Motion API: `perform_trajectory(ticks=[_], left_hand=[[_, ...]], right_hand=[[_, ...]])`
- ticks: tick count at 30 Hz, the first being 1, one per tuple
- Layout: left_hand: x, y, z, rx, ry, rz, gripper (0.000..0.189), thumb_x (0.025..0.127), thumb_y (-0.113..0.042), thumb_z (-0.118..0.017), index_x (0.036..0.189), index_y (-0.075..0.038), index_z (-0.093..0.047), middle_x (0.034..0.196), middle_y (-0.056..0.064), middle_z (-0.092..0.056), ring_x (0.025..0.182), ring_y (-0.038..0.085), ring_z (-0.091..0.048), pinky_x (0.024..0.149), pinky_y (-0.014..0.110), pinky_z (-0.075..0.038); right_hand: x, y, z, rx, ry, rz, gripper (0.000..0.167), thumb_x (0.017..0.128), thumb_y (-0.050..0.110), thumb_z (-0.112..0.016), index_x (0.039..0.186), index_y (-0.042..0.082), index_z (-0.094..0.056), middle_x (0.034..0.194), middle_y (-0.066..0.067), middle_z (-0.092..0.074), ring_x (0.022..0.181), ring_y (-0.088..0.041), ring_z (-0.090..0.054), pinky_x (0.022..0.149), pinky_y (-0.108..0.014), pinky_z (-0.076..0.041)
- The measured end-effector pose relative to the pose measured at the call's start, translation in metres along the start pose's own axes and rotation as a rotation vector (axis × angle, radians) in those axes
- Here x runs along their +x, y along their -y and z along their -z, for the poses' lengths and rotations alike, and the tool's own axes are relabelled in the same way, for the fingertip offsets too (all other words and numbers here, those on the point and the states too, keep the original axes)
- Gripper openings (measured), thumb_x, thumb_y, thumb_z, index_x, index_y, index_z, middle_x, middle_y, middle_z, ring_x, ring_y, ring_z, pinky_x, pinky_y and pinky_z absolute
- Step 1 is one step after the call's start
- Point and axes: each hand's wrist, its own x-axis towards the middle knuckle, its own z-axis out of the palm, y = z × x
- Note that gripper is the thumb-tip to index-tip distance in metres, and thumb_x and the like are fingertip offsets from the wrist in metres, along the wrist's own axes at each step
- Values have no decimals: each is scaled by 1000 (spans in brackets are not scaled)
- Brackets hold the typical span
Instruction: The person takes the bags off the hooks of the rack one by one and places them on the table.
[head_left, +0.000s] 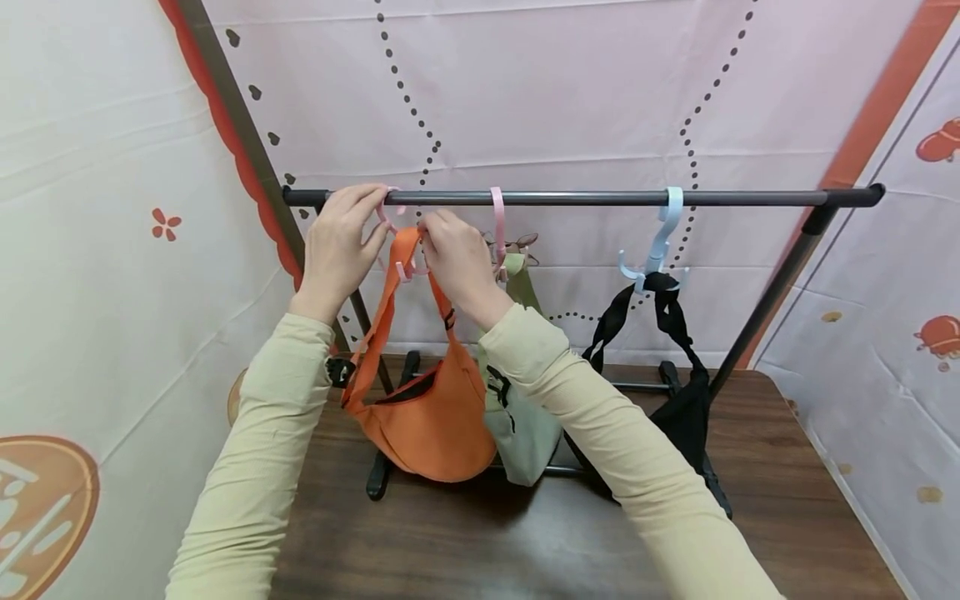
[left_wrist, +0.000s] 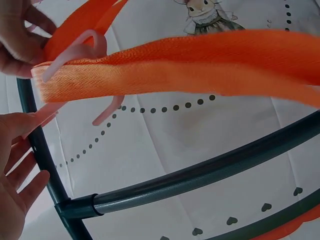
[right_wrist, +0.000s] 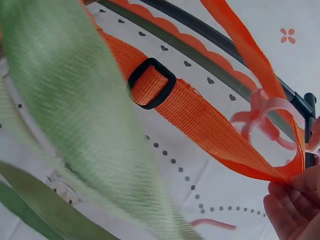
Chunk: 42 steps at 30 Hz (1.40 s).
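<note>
My left hand is up at the rack's bar, thumb and fingers pinching the stem of a pink hook that hangs there. With its fingertips my right hand pinches the strap of an orange crossbody bag. That strap loops over the pink hook's lower prongs, and a black slider buckle sits along it. The bag's body hangs below both hands, a little above the tabletop. Close to its right hangs a pale green bag, partly covered by my right forearm.
The black rack bar spans the view above a brown wooden table. A second pink hook carries the green bag. Farther right, a light blue hook bears a black bag. Printed cloth walls stand behind and beside.
</note>
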Motion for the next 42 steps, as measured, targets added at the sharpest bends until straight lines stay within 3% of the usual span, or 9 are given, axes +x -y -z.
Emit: perform_trajectory(ticks=[6, 22, 35, 42], left_hand=[[1, 0, 2, -8, -15, 2, 37, 83, -9, -66, 119, -2, -60, 118, 10, -59, 113, 25, -50, 96, 37, -41], [2, 2, -2, -27, -47, -9, 33, 82, -8, -66, 114, -4, -63, 112, 11, -62, 108, 26, -52, 91, 40, -44], [4, 7, -2, -81, -76, -10, 35, 80, -12, -69, 113, -3, -64, 111, 11, -62, 108, 27, -52, 87, 42, -44], [-5, 7, -3, -113, -107, -5, 36, 82, -7, -66, 118, -4, -61, 120, 10, -59, 114, 27, -50, 100, 37, -36]], right_hand=[[7, 6, 7, -42, -1, 22, 18, 92, 7, -47, 92, 3, -65, 87, -7, -62, 68, -16, -59, 59, -24, -48], [18, 11, 18, -58, -83, 68, 21, 93, 7, -46, 93, 3, -66, 87, -6, -63, 76, -15, -61, 66, -22, -51], [25, 12, 29, -74, -204, 143, 21, 92, 5, -45, 91, 4, -67, 88, -5, -64, 79, -16, -61, 70, -22, -50], [24, 9, 31, -80, -201, 138, 21, 91, 4, -46, 92, 3, -67, 87, -6, -63, 75, -16, -59, 67, -21, -48]])
